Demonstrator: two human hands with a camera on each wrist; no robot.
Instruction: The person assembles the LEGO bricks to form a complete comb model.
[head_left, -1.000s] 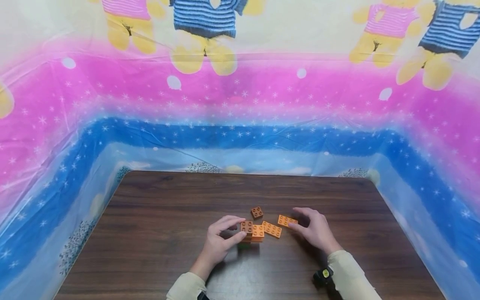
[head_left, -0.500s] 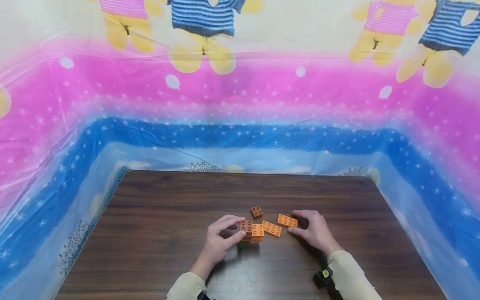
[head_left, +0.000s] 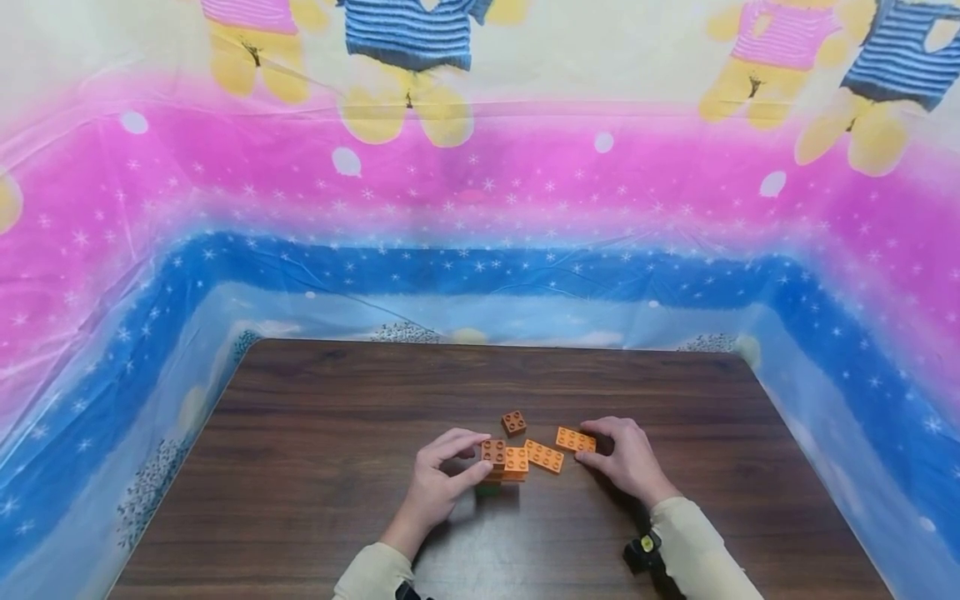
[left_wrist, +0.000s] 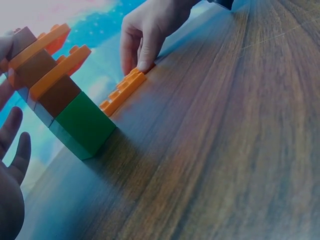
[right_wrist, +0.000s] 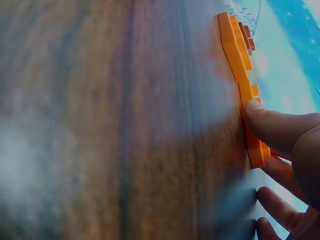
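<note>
A tower of toy building bricks stands upright on the table, with a green block (left_wrist: pixel 85 125) at its base and brown and orange bricks stacked above. My left hand (head_left: pixel 438 475) holds its brown top brick (head_left: pixel 492 452) between thumb and fingers. Orange plates stick out to the right of the tower. To the right, my right hand (head_left: pixel 628 460) pinches the right end of a flat orange brick (head_left: pixel 575 439), which lies on the table; in the right wrist view the thumb presses its near side (right_wrist: pixel 254 145).
Between the tower and the right hand lies another flat orange brick (head_left: pixel 543 457). Behind them sits a small brown brick (head_left: pixel 513 422). The wooden table (head_left: pixel 337 400) is bordered at the back and sides by a printed curtain (head_left: pixel 525 275).
The fingers of my right hand have shifted on the orange brick, the thumb now at its near edge, so more of its top shows. The left hand and tower have stayed put.
</note>
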